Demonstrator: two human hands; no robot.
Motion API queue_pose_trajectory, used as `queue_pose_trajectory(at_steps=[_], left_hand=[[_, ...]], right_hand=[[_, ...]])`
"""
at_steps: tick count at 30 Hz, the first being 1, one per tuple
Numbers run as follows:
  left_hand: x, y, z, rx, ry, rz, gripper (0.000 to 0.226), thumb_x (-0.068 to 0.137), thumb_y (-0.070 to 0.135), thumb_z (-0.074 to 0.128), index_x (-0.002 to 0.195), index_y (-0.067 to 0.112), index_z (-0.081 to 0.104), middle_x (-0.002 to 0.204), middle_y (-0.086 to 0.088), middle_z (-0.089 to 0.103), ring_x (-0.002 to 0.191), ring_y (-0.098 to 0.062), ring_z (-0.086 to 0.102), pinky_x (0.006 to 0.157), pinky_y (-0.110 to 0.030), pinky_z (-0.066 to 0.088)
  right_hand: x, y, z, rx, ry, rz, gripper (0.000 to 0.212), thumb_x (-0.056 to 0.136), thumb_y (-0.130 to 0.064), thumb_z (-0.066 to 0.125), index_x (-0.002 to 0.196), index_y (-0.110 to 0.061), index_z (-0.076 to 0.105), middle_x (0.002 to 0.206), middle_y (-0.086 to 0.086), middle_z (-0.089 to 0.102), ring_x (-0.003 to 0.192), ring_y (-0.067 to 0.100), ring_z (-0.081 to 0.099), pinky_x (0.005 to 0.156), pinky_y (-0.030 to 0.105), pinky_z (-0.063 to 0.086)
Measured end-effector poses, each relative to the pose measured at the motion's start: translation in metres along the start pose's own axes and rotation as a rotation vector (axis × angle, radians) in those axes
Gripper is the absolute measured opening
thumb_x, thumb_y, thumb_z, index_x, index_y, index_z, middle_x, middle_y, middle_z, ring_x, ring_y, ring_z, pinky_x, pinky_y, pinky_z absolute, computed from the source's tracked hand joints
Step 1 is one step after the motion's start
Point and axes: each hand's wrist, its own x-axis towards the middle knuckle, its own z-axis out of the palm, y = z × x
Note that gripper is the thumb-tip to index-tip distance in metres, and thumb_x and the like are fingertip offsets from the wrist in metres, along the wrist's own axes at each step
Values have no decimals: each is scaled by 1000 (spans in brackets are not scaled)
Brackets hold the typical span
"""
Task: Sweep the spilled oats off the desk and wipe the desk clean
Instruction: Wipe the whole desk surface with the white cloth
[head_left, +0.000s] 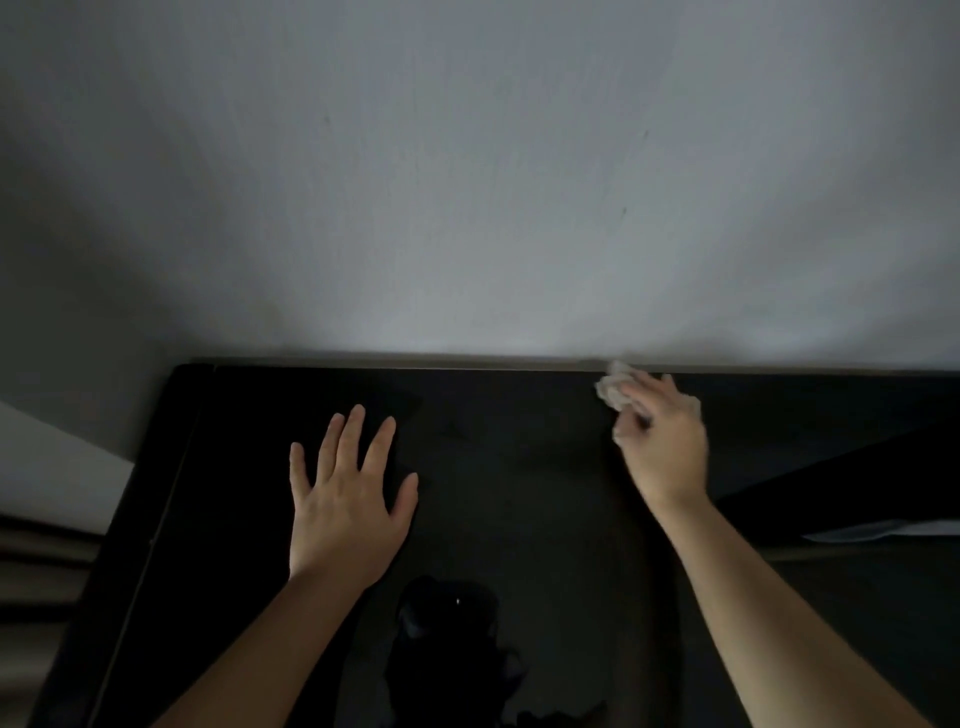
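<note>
The left hand (345, 501) lies flat on the dark counter (519, 467), its fingers (356, 436) straight and spread, pointing toward the wall (467, 182). The right hand (662, 441) curls its fingers (636, 389) round a pale crumpled wad (613, 387), which sticks out just beyond the fingertips, at the counter's far edge where it meets the wall. The two hands are well apart. Behind the left fingers, between the forearms, is a dark shape too dim to identify.
</note>
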Motion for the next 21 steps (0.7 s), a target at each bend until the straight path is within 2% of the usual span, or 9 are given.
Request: queue_pose_trajectory(at_steps=[2,3,6,8,9,11,13,18,21], left_hand=[[1,1,0,0,-5,-6,66,91,58,25,148,27,30,157,-6,24,147,-24,15,117,-55,9],[1,1,0,-1,-16,-5,65,91,57,28,148,27,29,158,-6,22,147,-24,14,118,-55,8],[-1,0,-3,-10,-11,-8,65,91,55,36,149,27,28,158,-5,21,147,-23,12,118,-55,8],[-1,0,-3,-15,-13,-3,64,92,54,36,149,27,27,159,-5,19,148,-23,10,118,-54,6],[-1,1,-3,-15,-8,-1,64,92,54,35,150,27,26,159,-5,19,148,-23,10,118,-54,6],[0,1,-3,-4,-2,3,65,92,54,34,150,27,24,159,-6,18,148,-23,9,118,-54,6],[0,2,-2,12,0,2,65,92,53,35,150,26,25,159,-7,20,147,-24,11,117,-54,8],[-1,4,-9,49,-5,16,62,95,45,37,151,24,22,159,-10,17,147,-27,12,117,-57,8],[-20,16,-13,42,45,85,56,96,39,36,147,17,34,155,-13,28,144,-30,23,115,-59,15]], right_hand=[[-3,-9,1,-29,36,117,34,78,-4,57,101,-22,75,119,-6,69,116,24,60,107,41,36],[-10,-23,7,-11,25,76,34,77,-5,57,99,-25,75,117,-8,69,116,19,60,107,41,36],[-57,-56,20,139,-185,-221,36,78,-2,65,104,-26,74,123,-12,65,125,9,53,117,37,25],[-72,-38,5,176,-225,-334,39,75,4,68,102,-23,75,123,-9,65,127,13,53,116,42,29],[-70,-19,-4,164,-178,-305,40,74,8,66,99,-22,75,121,-7,67,124,17,56,114,43,34],[-55,11,-22,130,-22,-51,44,75,10,63,97,-26,72,118,-2,69,118,26,61,110,42,39],[-47,9,-27,98,99,81,39,76,6,58,97,-24,73,114,-2,70,115,25,63,108,39,40],[-115,-56,-13,249,-191,-319,40,72,11,62,95,-19,76,117,-9,68,120,6,57,108,33,42],[-111,-11,-44,243,-173,-295,47,68,19,61,90,-20,75,116,-9,68,118,13,60,107,37,41]])
